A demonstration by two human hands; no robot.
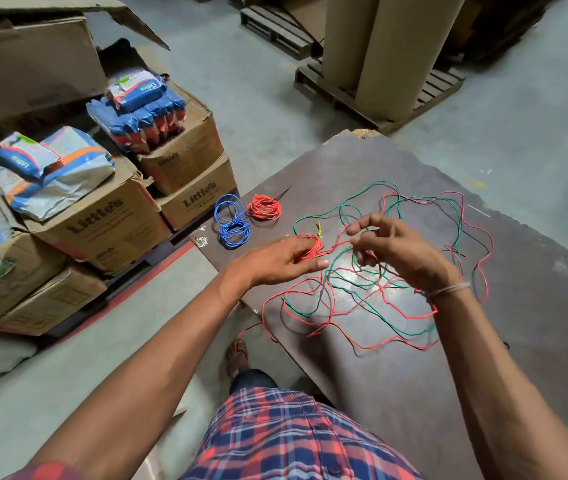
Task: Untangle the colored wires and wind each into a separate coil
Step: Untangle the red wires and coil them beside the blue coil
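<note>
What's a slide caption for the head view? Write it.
Left hand holds a part-wound red coil; right hand picks at tangled wires.

Far right of board: bare dark surface – open for a hand.
Near edge of board: bare below the tangle, reachable past the plaid shirt.
Centre: loose tangle of red, green and dark wires sprawled wide – snag risk on any low pass.
Back-left corner: blue coil and red coil, just beside each other.
Left of board: strip of floor, then stacked cardboard boxes blocking.
Beyond far edge: open floor up to 2 upright cardboard rolls on a pallet.
</note>
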